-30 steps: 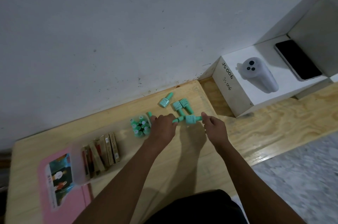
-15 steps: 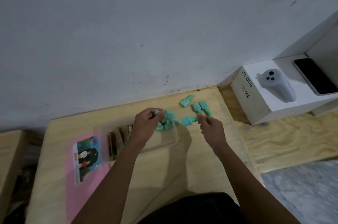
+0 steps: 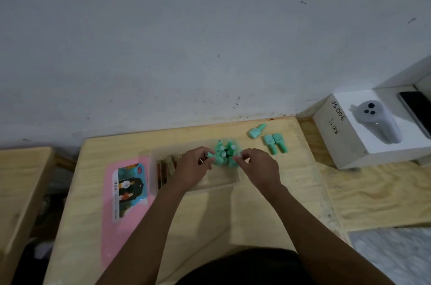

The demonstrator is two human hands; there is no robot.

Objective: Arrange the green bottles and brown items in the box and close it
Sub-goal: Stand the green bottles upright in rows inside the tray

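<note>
A clear plastic box (image 3: 224, 181) sits on the wooden table. Several green bottles (image 3: 225, 150) stand upright in its right end, and brown items (image 3: 166, 166) stand in its left end. My left hand (image 3: 193, 166) pinches the top of a green bottle at the cluster's left side. My right hand (image 3: 258, 166) pinches a green bottle at the cluster's right side. Three more green bottles lie on the table to the right: one (image 3: 256, 131) alone and a pair (image 3: 275, 142) side by side. The pink lid (image 3: 123, 193) lies flat left of the box.
A white box (image 3: 363, 131) with a grey device on it stands to the right, a dark phone (image 3: 417, 110) behind it. The wall runs along the table's far edge. Another wooden surface (image 3: 21, 180) lies at the left.
My right hand has carried a green bottle from the table into the box's cluster. My left hand stays at the cluster. The view has shifted, with the box now more central.
</note>
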